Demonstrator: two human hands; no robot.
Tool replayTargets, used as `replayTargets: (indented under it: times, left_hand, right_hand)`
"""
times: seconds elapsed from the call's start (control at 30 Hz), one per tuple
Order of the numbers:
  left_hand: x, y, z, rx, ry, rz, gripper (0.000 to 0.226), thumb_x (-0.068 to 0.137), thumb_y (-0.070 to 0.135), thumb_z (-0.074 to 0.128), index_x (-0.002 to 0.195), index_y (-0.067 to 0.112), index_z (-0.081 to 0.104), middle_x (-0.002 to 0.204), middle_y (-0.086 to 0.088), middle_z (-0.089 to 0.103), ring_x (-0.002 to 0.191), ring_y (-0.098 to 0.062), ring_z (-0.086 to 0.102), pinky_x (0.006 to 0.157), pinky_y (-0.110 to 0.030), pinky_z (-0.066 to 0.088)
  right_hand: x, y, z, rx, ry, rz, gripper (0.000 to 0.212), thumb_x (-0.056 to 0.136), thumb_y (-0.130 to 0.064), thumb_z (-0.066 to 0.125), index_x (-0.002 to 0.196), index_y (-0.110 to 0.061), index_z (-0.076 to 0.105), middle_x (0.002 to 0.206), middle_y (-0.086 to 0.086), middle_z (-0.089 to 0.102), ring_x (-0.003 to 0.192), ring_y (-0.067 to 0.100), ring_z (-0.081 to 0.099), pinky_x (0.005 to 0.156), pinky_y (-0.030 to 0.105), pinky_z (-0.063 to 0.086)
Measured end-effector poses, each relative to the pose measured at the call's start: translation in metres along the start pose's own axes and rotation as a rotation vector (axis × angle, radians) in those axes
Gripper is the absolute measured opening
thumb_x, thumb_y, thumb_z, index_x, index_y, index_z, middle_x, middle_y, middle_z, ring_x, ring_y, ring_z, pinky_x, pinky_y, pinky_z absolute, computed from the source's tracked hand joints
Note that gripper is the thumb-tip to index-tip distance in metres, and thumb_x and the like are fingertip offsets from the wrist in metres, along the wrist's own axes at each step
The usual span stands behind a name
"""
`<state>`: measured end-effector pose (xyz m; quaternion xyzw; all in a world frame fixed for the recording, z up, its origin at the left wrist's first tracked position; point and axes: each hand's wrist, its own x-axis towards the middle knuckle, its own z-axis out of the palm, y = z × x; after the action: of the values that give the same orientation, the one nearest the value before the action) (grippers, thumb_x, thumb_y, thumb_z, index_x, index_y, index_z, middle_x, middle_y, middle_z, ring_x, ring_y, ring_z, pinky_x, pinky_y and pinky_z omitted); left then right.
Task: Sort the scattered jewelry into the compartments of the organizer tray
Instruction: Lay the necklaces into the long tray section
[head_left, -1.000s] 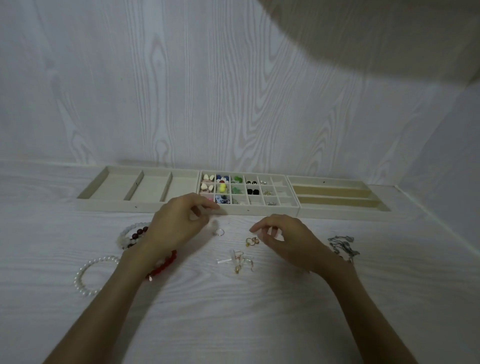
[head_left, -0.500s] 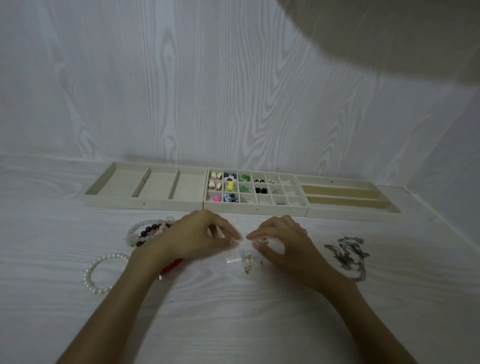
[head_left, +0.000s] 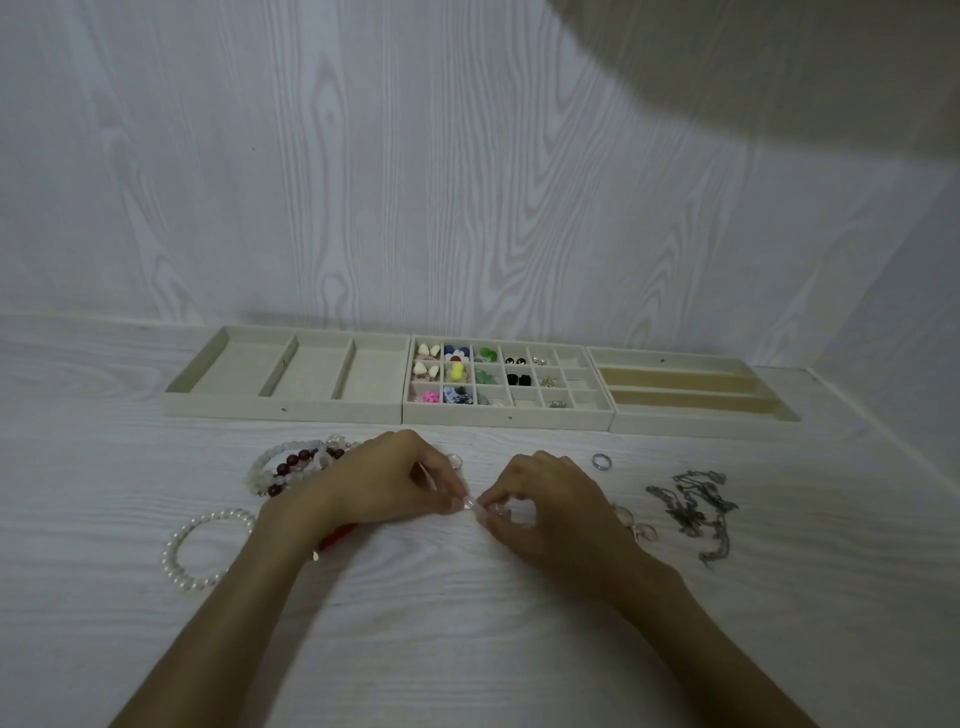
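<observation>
Hands: left hand (head_left: 384, 483) and right hand (head_left: 545, 506) both pinch one tiny clear piece (head_left: 470, 503) low over white wood counter (head_left: 467, 623) | step: picking up small jewelry | next: carry it gently to a free slot in cream grid tray (head_left: 566, 410)

Two bare arms reach in from the near edge, with no sleeves on them at all. The left hand (head_left: 384, 480) and the right hand (head_left: 550, 501) wear no gloves. The fingers are slim, and the nails at the tips look short and pale.
</observation>
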<state>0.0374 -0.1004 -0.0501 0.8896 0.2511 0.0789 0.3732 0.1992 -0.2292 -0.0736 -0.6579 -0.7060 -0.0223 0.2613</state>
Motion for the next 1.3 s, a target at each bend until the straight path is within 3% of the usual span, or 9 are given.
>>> replayTargets:
  times: [0.17,0.3,0.47,0.63,0.77,0.9,1.03,1.13,1.3]
  left_hand:
    - [-0.001,-0.001,-0.003,-0.005,0.001,0.002,0.008,0.079,0.026,0.075,0.085,0.030,0.078,0.081,0.015,0.073,0.064,0.004,0.059,0.066,-0.015,0.047]
    - [-0.002,-0.003,-0.006,0.001,0.015,-0.005,0.006,0.079,0.027,0.075,0.083,0.031,0.077,0.077,0.019,0.071,0.065,0.005,0.059,0.065,-0.012,0.044]
    - [-0.002,-0.001,-0.007,-0.009,0.056,-0.006,0.008,0.082,0.030,0.071,0.088,0.034,0.076,0.086,0.022,0.071,0.072,0.004,0.060,0.069,-0.014,0.046]
    - [0.003,0.018,0.000,-0.199,0.286,0.065,0.022,0.093,0.032,0.054,0.107,0.028,0.070,0.095,0.021,0.068,0.087,0.002,0.062,0.073,-0.014,0.045]
    - [0.004,0.038,0.013,-0.433,0.210,0.149,0.032,0.085,0.027,0.065,0.117,0.030,0.061,0.108,0.017,0.068,0.101,0.006,0.061,0.081,-0.011,0.049]
    - [0.005,0.043,0.020,-0.464,0.112,0.166,0.036,0.073,0.013,0.078,0.106,0.022,0.066,0.098,0.010,0.071,0.094,0.004,0.064,0.067,-0.013,0.049]
    - [0.006,0.041,0.020,-0.542,0.186,0.161,0.018,0.077,0.020,0.072,0.094,0.018,0.074,0.089,0.007,0.075,0.090,-0.007,0.069,0.082,-0.014,0.051]
    - [0.007,0.038,0.016,-0.529,0.237,0.149,0.015,0.080,0.018,0.070,0.094,0.018,0.075,0.085,0.011,0.075,0.086,-0.004,0.069,0.079,-0.012,0.050]
    - [0.015,0.050,0.003,-0.466,0.268,0.128,0.014,0.079,0.018,0.073,0.093,0.017,0.075,0.078,0.009,0.075,0.077,-0.002,0.070,0.071,-0.010,0.051]
  right_hand:
    - [0.005,0.000,-0.015,0.258,0.034,0.194,0.011,0.084,-0.025,0.069,0.090,-0.019,0.075,0.082,-0.012,0.070,0.070,-0.004,0.059,0.065,0.005,0.040]
    - [0.010,0.002,-0.039,0.748,0.064,0.499,0.018,0.089,-0.022,0.060,0.101,-0.012,0.069,0.095,0.000,0.073,0.084,0.009,0.068,0.074,0.016,0.053]
    - [0.010,0.008,-0.059,1.186,0.151,0.695,0.021,0.095,-0.024,0.052,0.107,-0.012,0.064,0.086,0.001,0.074,0.076,0.009,0.069,0.068,0.017,0.055]
    - [0.011,0.004,-0.051,1.116,0.175,0.624,0.025,0.094,-0.030,0.049,0.109,-0.013,0.060,0.109,-0.005,0.071,0.103,0.010,0.066,0.086,0.019,0.052]
    - [0.011,-0.006,-0.042,1.020,0.168,0.515,0.035,0.074,-0.043,0.058,0.105,-0.028,0.067,0.116,-0.011,0.066,0.112,0.000,0.057,0.095,0.019,0.041]
    - [0.011,-0.006,-0.039,1.036,0.198,0.493,0.022,0.069,-0.039,0.064,0.089,-0.031,0.071,0.114,-0.010,0.064,0.108,-0.002,0.057,0.085,0.014,0.043]
    - [0.010,-0.005,-0.038,1.000,0.202,0.474,0.027,0.072,-0.037,0.066,0.089,-0.017,0.071,0.098,-0.010,0.064,0.093,0.000,0.059,0.080,0.013,0.045]
    - [0.009,-0.003,-0.038,0.973,0.247,0.476,0.007,0.086,-0.017,0.062,0.086,-0.013,0.068,0.083,-0.013,0.064,0.075,-0.006,0.058,0.070,0.010,0.044]
    - [0.010,0.003,-0.044,0.827,0.259,0.391,0.013,0.084,0.003,0.062,0.083,-0.010,0.064,0.071,-0.006,0.065,0.064,0.004,0.060,0.064,0.014,0.048]
